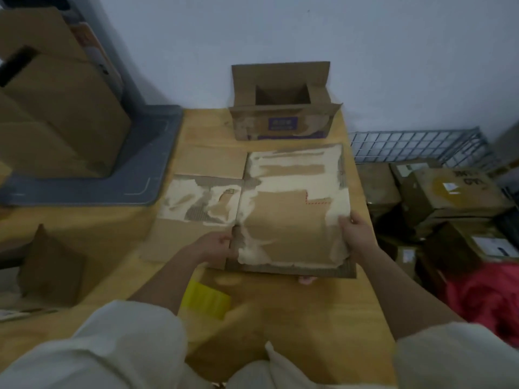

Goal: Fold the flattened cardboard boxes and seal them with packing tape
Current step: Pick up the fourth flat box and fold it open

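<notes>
Hands hold the flattened cardboard box point(292, 220) at its two sides. The left hand point(216, 245) grips the left edge near the bottom, with the fingers curled around the cardboard. The right hand point(355, 234) grips the right edge, the thumb on top and the fingertips point(306, 279) showing from below the near edge. The near end of the box is lifted a little above the wooden table point(295, 318), and the far end reaches toward the wall. The top surface of the box is torn in many places, so pale patches show on the brown. A side flap point(202, 199) of the same box lies flat on the table to the left.

Behind it, against the white wall point(365, 51), stands an opened small box point(280, 108) with a purple label and its flaps up. A yellow object point(206, 300) lies on the table near the left forearm. At the left, a tall brown carton point(61, 102) stands on a grey base point(134, 169). At the right of the table there is a wire rack point(415, 144) and a pile of cartons point(449, 197) lower down.
</notes>
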